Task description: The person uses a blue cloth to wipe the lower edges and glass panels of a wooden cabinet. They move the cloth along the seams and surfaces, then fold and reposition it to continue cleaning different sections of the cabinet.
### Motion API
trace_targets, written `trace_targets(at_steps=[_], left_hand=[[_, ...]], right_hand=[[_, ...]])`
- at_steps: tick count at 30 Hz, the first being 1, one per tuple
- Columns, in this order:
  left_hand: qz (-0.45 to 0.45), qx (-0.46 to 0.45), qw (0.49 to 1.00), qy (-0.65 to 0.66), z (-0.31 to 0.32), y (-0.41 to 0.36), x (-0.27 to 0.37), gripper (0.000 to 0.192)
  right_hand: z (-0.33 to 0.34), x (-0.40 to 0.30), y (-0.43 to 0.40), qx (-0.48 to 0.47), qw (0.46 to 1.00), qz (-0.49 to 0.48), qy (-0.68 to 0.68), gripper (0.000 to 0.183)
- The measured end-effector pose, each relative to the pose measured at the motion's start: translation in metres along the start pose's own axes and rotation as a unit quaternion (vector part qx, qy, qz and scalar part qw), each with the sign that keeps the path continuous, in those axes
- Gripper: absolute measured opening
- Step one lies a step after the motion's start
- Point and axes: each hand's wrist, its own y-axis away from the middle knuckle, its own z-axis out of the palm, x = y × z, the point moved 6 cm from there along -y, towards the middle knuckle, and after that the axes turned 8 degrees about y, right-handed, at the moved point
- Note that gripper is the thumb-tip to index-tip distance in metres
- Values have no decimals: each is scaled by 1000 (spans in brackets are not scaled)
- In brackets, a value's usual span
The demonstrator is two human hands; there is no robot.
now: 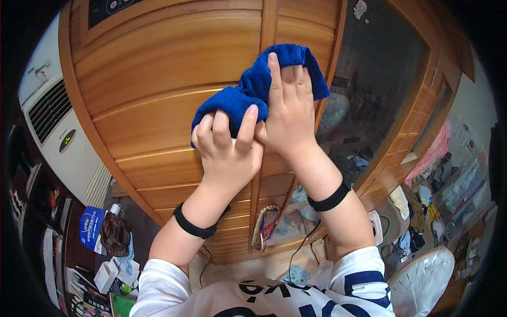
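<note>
A blue terry cloth [253, 84] is spread in two bunched parts against a wooden wardrobe door [166, 71] with horizontal panels. My left hand [229, 154] grips the lower left part of it, its fingers bent and the index fingertip resting on top. Higher and to the right, my right hand [291, 107] lies flatter on the other part. Its index finger stretches over the fabric, while the tips of other fingers are tucked under a fold. The hands almost meet at the thumbs. Beneath the cloth, the door surface is hidden.
A dark glossy panel [376, 79] in a wooden frame adjoins on the right. Bead strings [263, 230] hang low on the door. An upright air conditioner [65, 130] stands left, above a cluttered shelf with a blue box [92, 228]. A plastic-covered chair back [424, 283] is lower right.
</note>
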Motion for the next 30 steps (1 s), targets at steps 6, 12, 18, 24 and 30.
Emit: trace_targets(at_steps=[6, 12, 18, 24, 30], left_hand=[[-10, 25, 999, 28, 16, -20, 10, 69], [8, -32, 999, 25, 41, -18, 21, 76], [-26, -94, 995, 23, 41, 25, 20, 62], [8, -154, 987, 48, 30, 75, 19, 52], [-11, -185, 980, 73, 25, 103, 30, 54]], right_hand=[[-7, 28, -17, -53, 993, 44, 94, 93], [-8, 43, -14, -53, 989, 63, 122, 84], [-2, 34, 27, -87, 988, 67, 110, 80], [1, 15, 93, -113, 985, 113, 62, 78], [-1, 9, 127, -115, 988, 65, 76, 80]])
